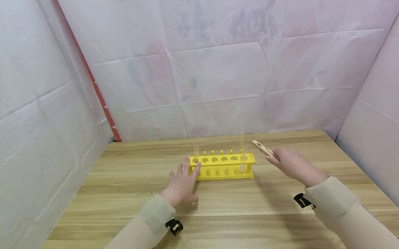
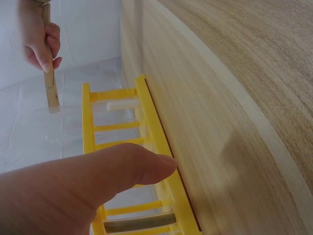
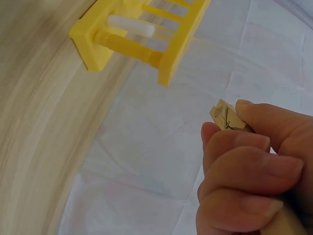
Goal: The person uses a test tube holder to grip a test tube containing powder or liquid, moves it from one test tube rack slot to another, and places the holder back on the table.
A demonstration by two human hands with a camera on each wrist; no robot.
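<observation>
A yellow test tube rack (image 1: 220, 162) stands on the wooden table, with a row of round holes and small pegs behind. In its right end hole is a clear test tube (image 1: 242, 146) with white material (image 2: 122, 104) in the bottom. A second clear test tube (image 1: 196, 150) stands at the left end. My left hand (image 1: 182, 184) has its fingers spread and fairly straight, with fingertips touching the rack's left end. My right hand (image 1: 292, 166) grips a wooden test tube clamp (image 1: 262, 148), its tip pointing toward the right-hand tube.
The wooden table (image 1: 229, 231) reaches back to a pale patterned cloth (image 1: 217, 80). Cloth walls also rise on the left and right sides. A red strip (image 1: 105, 108) runs down the back left corner.
</observation>
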